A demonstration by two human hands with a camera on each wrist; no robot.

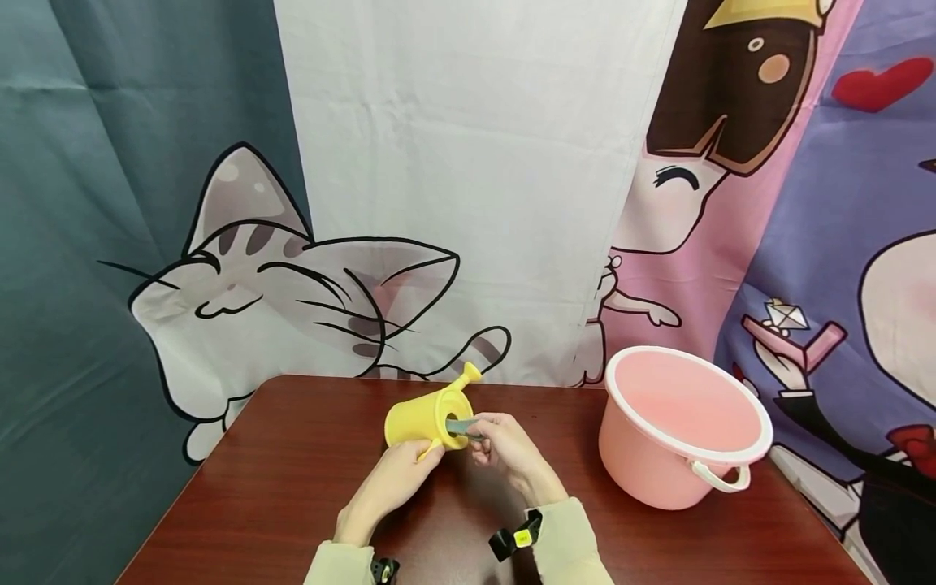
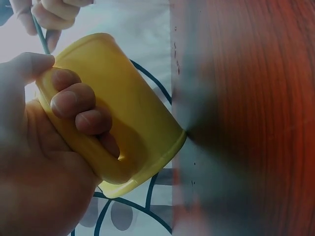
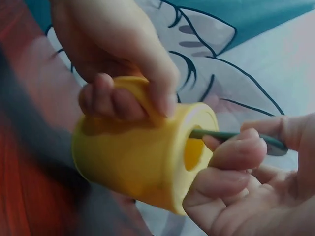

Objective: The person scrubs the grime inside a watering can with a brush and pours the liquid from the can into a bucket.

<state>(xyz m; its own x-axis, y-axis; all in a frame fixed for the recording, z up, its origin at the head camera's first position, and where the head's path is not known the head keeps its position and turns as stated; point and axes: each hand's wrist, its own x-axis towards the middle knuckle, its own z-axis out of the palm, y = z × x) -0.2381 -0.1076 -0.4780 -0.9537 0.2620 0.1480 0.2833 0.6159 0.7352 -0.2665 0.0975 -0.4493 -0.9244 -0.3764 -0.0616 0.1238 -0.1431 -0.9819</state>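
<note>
A yellow watering can (image 1: 413, 421) is held tipped on its side over the table, its round top opening facing right and its spout pointing up and back. My left hand (image 1: 395, 481) grips its handle, fingers curled through the loop. Between thumb and fingers, my right hand (image 1: 508, 455) pinches a slim grey-green handle (image 3: 221, 134). That stick's far end goes into the can's opening and is hidden inside, so I cannot tell what kind of tool it is. In the left wrist view the can's base rim (image 2: 170, 160) is tilted down.
To the right on the brown wooden table (image 1: 292, 504) stands a pink bucket (image 1: 658, 455) with a white rim and a white side handle. Behind the table hangs a cloth (image 1: 468, 162) printed with a cartoon cat and other figures.
</note>
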